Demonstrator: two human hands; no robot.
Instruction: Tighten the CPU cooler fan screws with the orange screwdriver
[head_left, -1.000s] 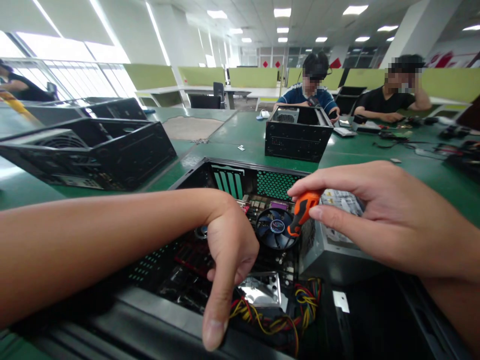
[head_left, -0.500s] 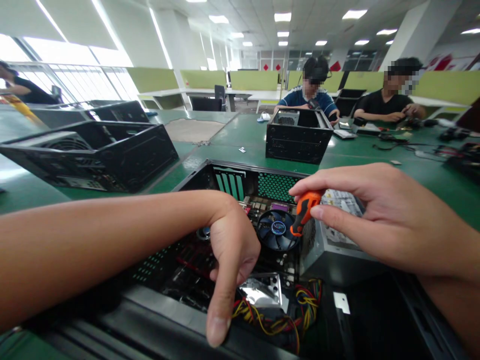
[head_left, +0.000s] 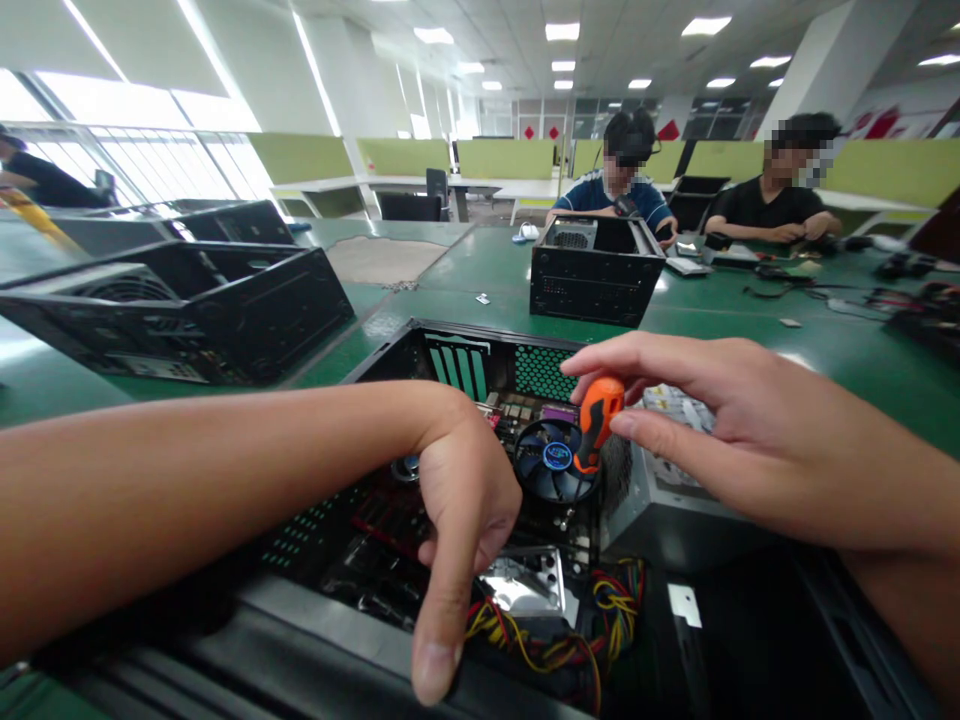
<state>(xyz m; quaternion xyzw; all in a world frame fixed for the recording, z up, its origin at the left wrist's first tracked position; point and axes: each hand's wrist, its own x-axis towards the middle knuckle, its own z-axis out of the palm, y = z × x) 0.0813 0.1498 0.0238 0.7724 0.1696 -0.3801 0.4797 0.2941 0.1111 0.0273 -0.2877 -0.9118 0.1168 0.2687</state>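
Observation:
My right hand (head_left: 720, 420) pinches the orange and black handle of a screwdriver (head_left: 598, 425) between thumb and fingers. Its thin shaft points down beside the black CPU fan (head_left: 556, 457), and the tip is hard to make out. My left hand (head_left: 466, 500) is bent over the near edge of an open black computer case (head_left: 322, 620). Its thumb presses on that edge, while the other fingers curl down inside, mostly hidden. Inside lie a silver metal bracket (head_left: 529, 580), yellow and red cables (head_left: 615, 610) and a grey power supply (head_left: 675, 510).
Another open case (head_left: 247, 300) lies at left, and one more (head_left: 596, 270) stands ahead on the green table (head_left: 487, 265). Two people sit across the table; another is at far left. Cables and small parts lie at the right. A piece of cardboard (head_left: 386, 258) lies ahead.
My right hand and the screwdriver have shifted slightly left, and the handle has turned a little in my fingers. My left hand keeps its place.

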